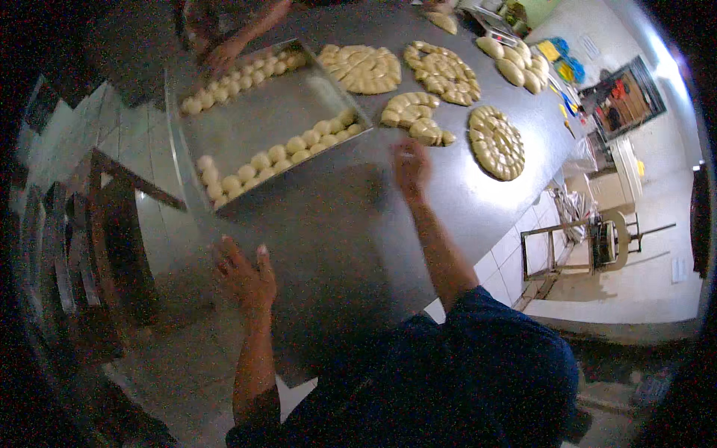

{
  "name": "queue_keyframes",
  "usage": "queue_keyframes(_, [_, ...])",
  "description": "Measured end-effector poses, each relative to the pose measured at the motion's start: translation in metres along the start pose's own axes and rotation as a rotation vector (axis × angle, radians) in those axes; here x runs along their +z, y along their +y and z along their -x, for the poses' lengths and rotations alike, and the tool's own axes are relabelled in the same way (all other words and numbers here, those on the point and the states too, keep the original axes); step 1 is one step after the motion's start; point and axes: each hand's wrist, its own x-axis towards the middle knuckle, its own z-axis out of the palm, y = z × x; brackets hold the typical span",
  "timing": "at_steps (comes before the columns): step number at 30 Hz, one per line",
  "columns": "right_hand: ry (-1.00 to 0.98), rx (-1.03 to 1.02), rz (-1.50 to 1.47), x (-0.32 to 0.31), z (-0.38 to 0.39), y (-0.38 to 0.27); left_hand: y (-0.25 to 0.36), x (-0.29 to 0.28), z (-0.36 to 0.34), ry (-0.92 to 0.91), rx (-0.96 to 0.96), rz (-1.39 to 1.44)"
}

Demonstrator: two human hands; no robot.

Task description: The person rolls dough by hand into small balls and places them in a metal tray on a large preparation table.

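Note:
My left hand (246, 276) is open with its fingers spread, by the table's left edge below the tray, and nothing shows in it. My right hand (411, 172) reaches just below a partly used disc of divided dough (409, 112); its fingers are smeared by motion, so whether it holds a piece is unclear. To the left lies a metal tray (258, 119) with dough balls in double rows along its far side and near side, and a few at its left end. Further cut dough discs sit beyond: one (360, 69) beside the tray, another (444, 73) farther right, and a round one (497, 143).
All this rests on a grey metal table (336, 194). Another person's hand (222, 58) is at the tray's far left corner. Smooth oval dough pieces (514, 63) are heaped at the far right. A dark rack (97, 224) stands left; a machine (609, 239) stands right.

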Motion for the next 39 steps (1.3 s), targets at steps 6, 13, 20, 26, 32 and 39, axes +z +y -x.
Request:
queue_keyframes(6, [0.274, -0.031, 0.382, -0.092, -0.073, 0.112, -0.01, 0.022, 0.001, 0.028, 0.052, -0.191])
queue_keyframes(13, [-0.21, 0.207, 0.382, -0.084, -0.041, 0.078, 0.007, -0.007, 0.009, -0.022, 0.04, -0.249])
queue_keyframes(20, [-0.326, 0.452, -0.641, -0.127, 0.128, -0.012, 0.032, 0.009, 0.026, -0.13, 0.187, 0.365])
queue_keyframes(26, [-0.946, 0.102, -0.007, -0.145, 0.173, -0.111, 0.072, 0.04, 0.078, -0.412, -0.1, 0.784])
queue_keyframes(32, [-0.733, -0.688, 0.657, -0.202, 0.146, 0.062, -0.068, 0.02, 0.089, -0.008, 1.029, 0.021])
queue_keyframes(39, [-0.529, -0.461, 0.519, -0.118, 0.183, 0.013, -0.024, 0.053, 0.109, -0.017, 0.832, 0.12])
